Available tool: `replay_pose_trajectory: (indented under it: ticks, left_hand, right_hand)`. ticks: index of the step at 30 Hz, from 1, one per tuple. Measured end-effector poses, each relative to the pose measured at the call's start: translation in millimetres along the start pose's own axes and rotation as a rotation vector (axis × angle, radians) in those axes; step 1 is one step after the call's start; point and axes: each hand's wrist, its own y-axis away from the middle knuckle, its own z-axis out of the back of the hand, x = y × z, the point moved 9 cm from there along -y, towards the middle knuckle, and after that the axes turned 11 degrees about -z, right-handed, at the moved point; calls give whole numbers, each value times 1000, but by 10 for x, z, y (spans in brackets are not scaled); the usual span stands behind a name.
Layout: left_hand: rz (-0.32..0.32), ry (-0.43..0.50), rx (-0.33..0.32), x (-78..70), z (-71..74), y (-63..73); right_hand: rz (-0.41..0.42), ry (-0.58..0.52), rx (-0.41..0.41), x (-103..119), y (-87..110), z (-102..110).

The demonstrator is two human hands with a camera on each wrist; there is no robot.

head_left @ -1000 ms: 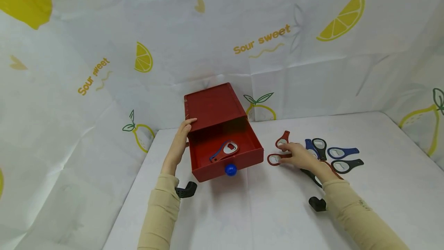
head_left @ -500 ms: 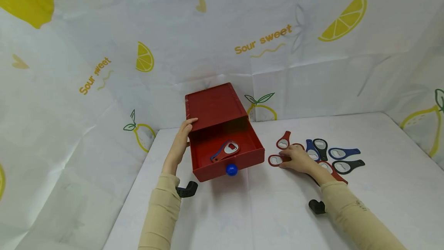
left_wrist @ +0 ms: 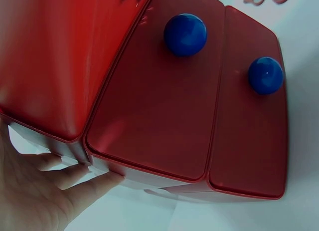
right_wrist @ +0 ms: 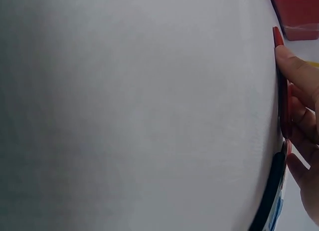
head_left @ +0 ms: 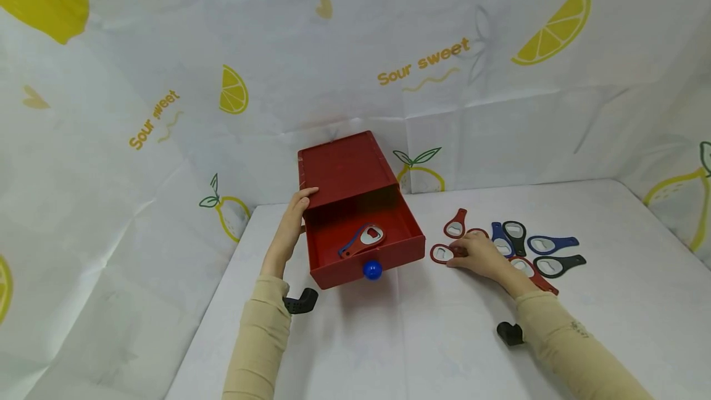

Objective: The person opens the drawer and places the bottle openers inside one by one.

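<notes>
A red chest of drawers [head_left: 347, 168] stands at the back, its top drawer [head_left: 345, 276] pulled out. Inside that drawer lie a red bottle opener [head_left: 366, 238] and a blue one [head_left: 352, 241], partly covered. My left hand [head_left: 287, 227] rests against the chest's left side, fingers extended along its wall in the left wrist view. On the table, my right hand [head_left: 480, 256] pinches a red bottle opener [head_left: 441, 254] between thumb and fingers; its round end sticks out to the left. The right wrist view catches this hand [right_wrist: 304, 91] at its edge.
Two lower drawers with blue knobs [left_wrist: 265, 75] are closed. A red opener [head_left: 455, 227] lies behind my right hand. Blue [head_left: 552, 244], black [head_left: 558, 265] and red [head_left: 533, 273] openers lie to its right. A printed white cloth [head_left: 333, 66] hangs behind.
My right hand has shifted slightly and its fingers have closed in on the red bottle opener. The left hand and the chest stay as they were.
</notes>
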Motion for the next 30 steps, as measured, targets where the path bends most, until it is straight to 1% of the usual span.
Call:
replay_pose_trajectory:
  ticks: [2,6,10,17,22,25,27,30]
  left_hand:
    - [-3,-3,0,-5,3,-3]
    - [-1,-4,1,-10,7,-3]
    - [15,7,-4,-2,6,2]
    - [21,13,2,-4,-14,9]
    - [19,4,1,-10,-9,14]
    - [18,4,0,8,-6,7]
    - [17,5,-4,46,3,-5]
    - [14,3,-4,54,5,-7]
  right_hand:
    - [-6,-2,-6,-10,-1,-1]
    - [10,7,-16,13,-3,6]
    - [26,2,-10,47,-11,21]
    - [46,-51,10,69,-32,105]
    - [32,-72,17,83,-38,239]
    - [55,-85,5,155,-32,375]
    - [60,-93,0,207,-31,477]
    - [46,-112,3,275,-34,630]
